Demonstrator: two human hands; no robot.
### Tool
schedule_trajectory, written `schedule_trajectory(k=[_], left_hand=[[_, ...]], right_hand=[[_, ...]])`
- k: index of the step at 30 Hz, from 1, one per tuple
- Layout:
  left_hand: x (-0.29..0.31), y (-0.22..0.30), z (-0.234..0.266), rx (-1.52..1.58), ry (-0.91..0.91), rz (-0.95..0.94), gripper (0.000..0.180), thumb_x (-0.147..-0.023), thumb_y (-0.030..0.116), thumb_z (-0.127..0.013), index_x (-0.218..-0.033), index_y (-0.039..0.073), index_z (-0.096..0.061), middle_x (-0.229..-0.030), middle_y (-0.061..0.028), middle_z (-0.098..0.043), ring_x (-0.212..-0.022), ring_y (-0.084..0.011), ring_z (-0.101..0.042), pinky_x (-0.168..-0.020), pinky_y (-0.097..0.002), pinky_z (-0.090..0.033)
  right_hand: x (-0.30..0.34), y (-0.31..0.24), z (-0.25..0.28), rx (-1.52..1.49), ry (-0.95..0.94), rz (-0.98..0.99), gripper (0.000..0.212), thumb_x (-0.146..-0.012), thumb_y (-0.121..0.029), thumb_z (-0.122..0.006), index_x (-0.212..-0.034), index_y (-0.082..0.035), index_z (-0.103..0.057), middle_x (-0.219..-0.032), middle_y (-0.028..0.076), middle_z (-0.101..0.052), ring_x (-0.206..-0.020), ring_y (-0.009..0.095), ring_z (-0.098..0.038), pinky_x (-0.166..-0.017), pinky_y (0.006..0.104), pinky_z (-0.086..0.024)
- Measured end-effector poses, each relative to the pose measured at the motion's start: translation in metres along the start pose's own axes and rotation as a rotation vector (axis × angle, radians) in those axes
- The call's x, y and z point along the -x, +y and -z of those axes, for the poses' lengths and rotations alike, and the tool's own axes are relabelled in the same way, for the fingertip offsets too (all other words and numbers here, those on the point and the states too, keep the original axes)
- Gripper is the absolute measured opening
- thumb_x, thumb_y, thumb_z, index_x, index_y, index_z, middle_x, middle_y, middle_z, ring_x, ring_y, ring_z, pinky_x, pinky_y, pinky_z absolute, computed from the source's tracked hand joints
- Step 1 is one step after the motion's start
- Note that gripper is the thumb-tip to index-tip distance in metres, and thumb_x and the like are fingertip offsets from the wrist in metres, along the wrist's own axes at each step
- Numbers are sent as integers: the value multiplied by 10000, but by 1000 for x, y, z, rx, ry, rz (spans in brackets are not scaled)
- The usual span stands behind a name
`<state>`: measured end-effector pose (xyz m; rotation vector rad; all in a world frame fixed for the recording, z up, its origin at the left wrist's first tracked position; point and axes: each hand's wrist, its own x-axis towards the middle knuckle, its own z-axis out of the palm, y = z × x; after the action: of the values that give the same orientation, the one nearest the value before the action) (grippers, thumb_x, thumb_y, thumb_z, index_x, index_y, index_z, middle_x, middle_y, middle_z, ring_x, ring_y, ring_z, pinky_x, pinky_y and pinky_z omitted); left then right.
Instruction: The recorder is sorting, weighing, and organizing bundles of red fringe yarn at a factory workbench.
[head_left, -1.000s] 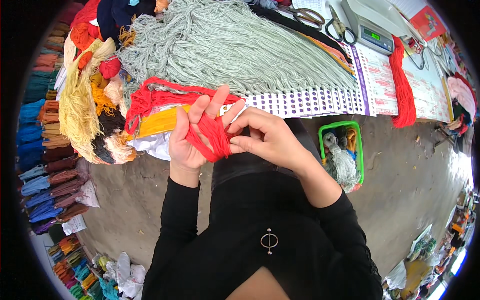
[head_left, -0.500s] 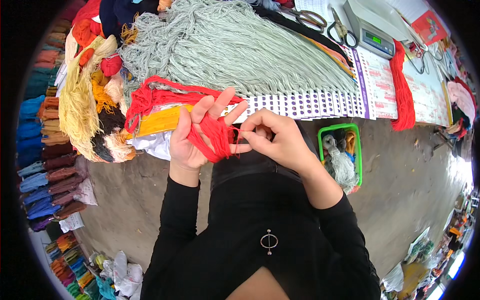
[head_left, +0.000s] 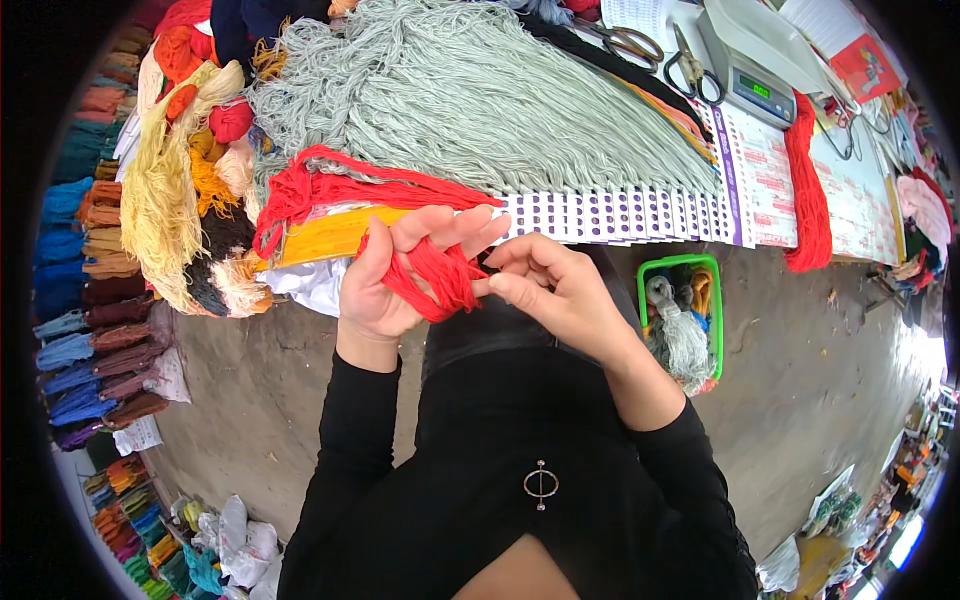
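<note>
My left hand (head_left: 366, 292) is held palm up above my lap, with loops of red thread (head_left: 437, 283) wound around its partly spread fingers. At the right side of these loops, my right hand (head_left: 562, 292) has its thumb and forefinger close together on the thread; the exact pinch point is partly hidden. Just beyond my hands, a loose red thread bundle (head_left: 345, 187) lies along the table edge. Beside it are white cards with rows of holes (head_left: 620, 217), carrying a broad spread of grey-green threads (head_left: 450, 105).
Scissors (head_left: 692, 65) and a digital scale (head_left: 755, 75) are at the back right. A red skein (head_left: 808, 190) hangs over the table edge. Below stands a green basket (head_left: 719, 330) of yarn. Cream yarn (head_left: 165, 190) hangs at the left, near shelved coloured skeins (head_left: 65, 255).
My left fingers have curled in a little and the loops on them have shifted. My right hand's fingers have moved slightly at the loops' edge. The view has shifted a little.
</note>
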<state>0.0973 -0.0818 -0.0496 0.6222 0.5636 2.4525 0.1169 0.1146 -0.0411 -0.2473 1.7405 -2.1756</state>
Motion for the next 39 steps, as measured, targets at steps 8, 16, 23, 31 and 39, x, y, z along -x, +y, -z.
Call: schedule_trajectory(k=[8,16,23,31,39], left_hand=[[-1,1,-5,60,27,16,585,-951,493,-211,-1345,95,-379,-1437,-216,-248,-1356,-391,-153,-1053,-558,-243],[4,9,3,-65,-12,9,584,-950,500,-201,-1352,114,-373,-1432,-204,-271,-1360,-386,-144,-1047,-576,-230],[1,3,1,-82,-22,-37,582,-953,491,-198,-1326,99,-414,-1401,-205,-333,-1348,-401,-177,-1082,-540,-166],[4,0,1,-88,37,-3,610,-944,511,-225,-1313,65,-418,-1376,-284,-320,-1333,-409,-219,-1076,-518,-196],[2,1,-4,-43,8,13,620,-947,507,-204,-1324,55,-397,-1374,-304,-304,-1329,-408,-228,-1076,-520,-198]], right_hand=[[-3,0,2,338,29,344,103,-833,-109,-637,-878,-17,-647,-712,31,-585,-606,82,-529,-538,212,-403],[3,-4,9,-180,-45,-90,133,-880,-100,-568,-917,14,-625,-764,34,-624,-603,58,-522,-524,199,-401],[3,-3,-2,110,13,42,165,-853,-126,-631,-929,20,-615,-764,8,-613,-605,18,-458,-534,176,-376],[-6,13,-4,25,31,205,113,-839,-94,-628,-860,15,-604,-666,-9,-521,-558,36,-432,-496,190,-337],[2,-8,6,-260,-81,-165,144,-880,-128,-576,-844,11,-570,-681,21,-554,-496,38,-442,-462,181,-338]])
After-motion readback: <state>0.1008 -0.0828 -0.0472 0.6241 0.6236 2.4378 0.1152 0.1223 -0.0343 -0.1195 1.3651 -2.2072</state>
